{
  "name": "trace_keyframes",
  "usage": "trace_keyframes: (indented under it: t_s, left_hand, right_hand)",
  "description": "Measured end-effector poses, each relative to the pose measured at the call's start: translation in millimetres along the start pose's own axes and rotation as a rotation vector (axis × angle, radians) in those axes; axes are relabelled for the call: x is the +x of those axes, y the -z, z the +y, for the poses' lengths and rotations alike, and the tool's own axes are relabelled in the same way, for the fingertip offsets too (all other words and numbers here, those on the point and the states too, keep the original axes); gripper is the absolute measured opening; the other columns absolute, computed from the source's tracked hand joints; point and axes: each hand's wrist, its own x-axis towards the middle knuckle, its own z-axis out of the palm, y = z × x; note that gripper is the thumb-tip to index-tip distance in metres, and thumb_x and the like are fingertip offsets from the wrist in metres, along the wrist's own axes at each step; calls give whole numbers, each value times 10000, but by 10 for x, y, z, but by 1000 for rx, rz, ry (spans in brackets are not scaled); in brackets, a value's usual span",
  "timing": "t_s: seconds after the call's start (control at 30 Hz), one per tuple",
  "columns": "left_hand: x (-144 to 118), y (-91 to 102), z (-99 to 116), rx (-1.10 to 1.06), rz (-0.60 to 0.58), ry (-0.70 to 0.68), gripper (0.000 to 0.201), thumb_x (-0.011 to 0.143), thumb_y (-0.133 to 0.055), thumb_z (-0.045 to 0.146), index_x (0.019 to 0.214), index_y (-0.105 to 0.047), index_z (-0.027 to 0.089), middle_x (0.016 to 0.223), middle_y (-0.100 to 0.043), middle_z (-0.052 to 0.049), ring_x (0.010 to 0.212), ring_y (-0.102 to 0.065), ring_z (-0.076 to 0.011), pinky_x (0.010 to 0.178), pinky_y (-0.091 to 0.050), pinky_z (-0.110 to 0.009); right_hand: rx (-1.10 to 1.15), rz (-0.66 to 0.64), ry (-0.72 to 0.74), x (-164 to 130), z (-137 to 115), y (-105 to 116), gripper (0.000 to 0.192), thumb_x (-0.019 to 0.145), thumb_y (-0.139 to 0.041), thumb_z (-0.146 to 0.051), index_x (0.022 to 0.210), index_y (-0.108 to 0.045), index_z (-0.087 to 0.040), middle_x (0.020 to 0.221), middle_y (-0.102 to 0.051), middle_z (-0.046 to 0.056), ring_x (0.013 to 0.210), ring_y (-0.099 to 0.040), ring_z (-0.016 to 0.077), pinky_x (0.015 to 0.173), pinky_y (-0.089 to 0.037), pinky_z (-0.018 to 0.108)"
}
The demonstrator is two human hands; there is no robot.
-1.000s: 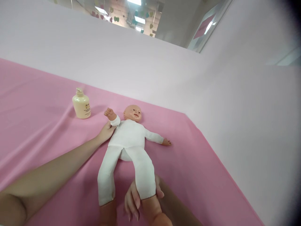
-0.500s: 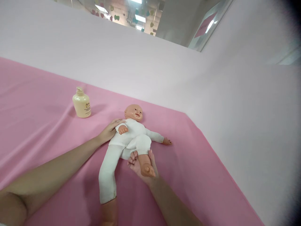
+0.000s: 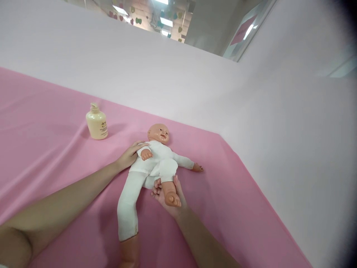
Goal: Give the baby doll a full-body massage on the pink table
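A baby doll [image 3: 157, 150] with a white cloth body lies on its back on a pink cloth, head away from me and turned right. Against its shoulder and upper arm on the left side of the view lies my left hand [image 3: 131, 155], fingers over the shoulder and thumb hidden. My right hand [image 3: 170, 203] cups the raised, bent leg from below, around the ankle, with thumb and fingers on either side. The doll's bare foot [image 3: 172, 199] rests above my palm. Its other leg [image 3: 128, 208] stretches straight towards me, the foot cut off by the lower edge.
A pale yellow pump bottle [image 3: 96, 122] stands upright on the pink cloth [image 3: 55, 149], left of the doll. White walls [image 3: 178, 74] rise behind and to the right, with a window [image 3: 156, 18] at the top.
The doll's raised leg has shifted slightly left and up in my right hand, its knee a little further left. My left hand has stayed in place.
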Motion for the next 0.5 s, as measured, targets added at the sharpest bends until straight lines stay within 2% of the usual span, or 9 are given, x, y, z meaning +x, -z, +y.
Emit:
trace_keyframes:
  t_s: [0.17,0.3,0.43,0.5]
  left_hand:
    - [8,2,5,6,17,-22,335,714,-731,259,1048,-756,285,1229,-663,-73,1255,-531,-295,1165,-330,-453]
    - [18,0,-37,52,56,-56,306,745,-706,293,1047,-731,251,1186,-681,-78,1176,-585,-272,1120,-376,-450]
    - [22,-17,-117,2,133,11,323,756,-698,325,1064,-701,228,1135,-690,-83,1110,-617,-269,1057,-431,-446]
    - [27,-24,-144,-39,158,59,311,754,-696,345,1036,-688,214,1095,-695,-86,1082,-624,-278,1020,-454,-451]
  right_hand:
    - [-25,-40,13,-26,1,-26,626,760,-557,-781,810,-663,-167,804,-580,36,744,-533,163,828,-459,349]
    - [-88,-215,-30,-82,23,-69,646,728,-589,-789,852,-657,-159,852,-576,49,787,-554,169,833,-460,341]
    - [-210,-386,-74,-98,73,-46,689,624,-641,-822,833,-638,-165,816,-594,59,807,-586,192,821,-472,363]
    - [-319,-446,-108,-89,96,-26,743,559,-608,-881,798,-615,-178,791,-613,73,851,-614,225,842,-482,396]
